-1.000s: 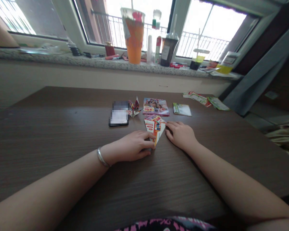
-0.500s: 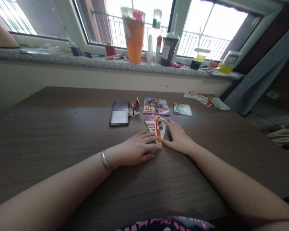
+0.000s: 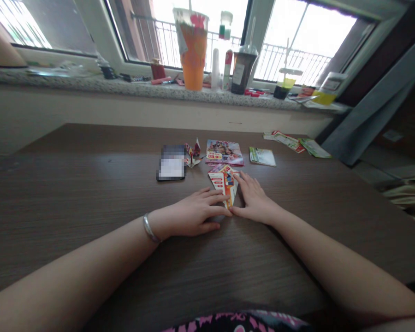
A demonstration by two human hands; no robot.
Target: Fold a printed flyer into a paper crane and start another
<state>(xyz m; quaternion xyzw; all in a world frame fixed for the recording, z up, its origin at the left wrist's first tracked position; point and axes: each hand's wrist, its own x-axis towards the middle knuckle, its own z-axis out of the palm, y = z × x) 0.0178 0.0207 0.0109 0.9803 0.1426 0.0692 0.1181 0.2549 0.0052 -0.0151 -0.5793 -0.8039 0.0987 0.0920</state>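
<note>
A folded paper (image 3: 224, 179), kite-shaped and printed in red, white and orange, lies on the dark wooden table (image 3: 100, 184) with its narrow point towards me. My left hand (image 3: 197, 212) rests flat, its fingers stretched over the paper's lower left edge. On the other side, my right hand (image 3: 254, 198) is spread, fingertips at the right corner and thumb by the bottom point. Just beyond lies a stack of printed flyers (image 3: 224, 152). A folded paper crane (image 3: 193, 156) stands to its left, beside a phone-like dark-framed object (image 3: 171, 163) whose surface is blurred out.
Small paper cards (image 3: 263, 157) lie to the right, with more printed slips (image 3: 287, 141) near the far edge. On the windowsill (image 3: 152, 91) stand a large orange cup (image 3: 193, 50), a dark drink cup (image 3: 243, 69), a yellow bottle (image 3: 328, 90) and small items.
My right thumb has slid down to the paper's bottom point, and the right hand has shifted slightly. The left hand stays nearly in place on the paper.
</note>
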